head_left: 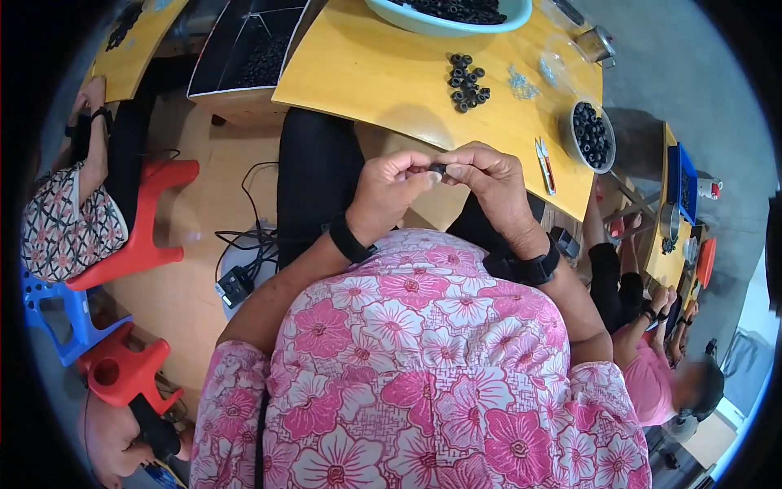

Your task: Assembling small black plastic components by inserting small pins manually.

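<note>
A small black ring-like part is pinched between my two hands, just off the table's near edge. My left hand grips it from the left with thumb and fingertips. From the right, the thumb and forefinger of my right hand close on the same part. The fingertips cover much of it, so its full shape is hidden. Beyond my hands, a loose pile of similar black parts lies on the yellow table. Small clear pieces are scattered to the right of that pile.
Thread snips lie near the table's right edge, by a clear bowl of black parts. A light-blue basin and a metal cup stand farther back. A box of black parts is at left. Other people sit on both sides.
</note>
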Tool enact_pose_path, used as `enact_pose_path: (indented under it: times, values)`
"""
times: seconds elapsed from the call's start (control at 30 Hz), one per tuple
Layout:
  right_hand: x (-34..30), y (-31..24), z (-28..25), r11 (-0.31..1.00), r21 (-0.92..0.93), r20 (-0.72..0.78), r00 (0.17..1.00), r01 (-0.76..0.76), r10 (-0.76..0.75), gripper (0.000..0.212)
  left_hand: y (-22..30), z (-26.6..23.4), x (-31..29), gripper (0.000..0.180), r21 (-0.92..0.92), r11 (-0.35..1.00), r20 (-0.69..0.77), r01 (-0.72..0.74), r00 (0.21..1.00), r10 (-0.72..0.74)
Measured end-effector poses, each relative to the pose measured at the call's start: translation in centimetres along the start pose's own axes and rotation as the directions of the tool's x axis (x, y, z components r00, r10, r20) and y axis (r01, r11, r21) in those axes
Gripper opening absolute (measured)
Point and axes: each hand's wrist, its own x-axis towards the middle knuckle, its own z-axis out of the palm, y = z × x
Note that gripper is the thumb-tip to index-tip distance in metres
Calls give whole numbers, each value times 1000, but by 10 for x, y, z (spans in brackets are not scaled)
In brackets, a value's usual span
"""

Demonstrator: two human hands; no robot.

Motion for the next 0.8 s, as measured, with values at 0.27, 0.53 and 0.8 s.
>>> enact_pose_path:
  times: [0.27, 0.53, 0.8]
  values:
    - [2, 1, 0, 997, 40, 28, 998, -65, 64, 15, -5, 0, 2, 14, -91, 992, -24, -90, 996, 88]
    - [3, 5, -3, 963, 151, 40, 975, -222, 219, 16, -9, -1, 1, 12, -122, 992, 5, -14, 1000, 15]
    - [5, 8, -5, 802, 434, 158, 911, -411, 382, 19, -5, -3, -1, 13, -65, 998, 7, -1, 1000, 1]
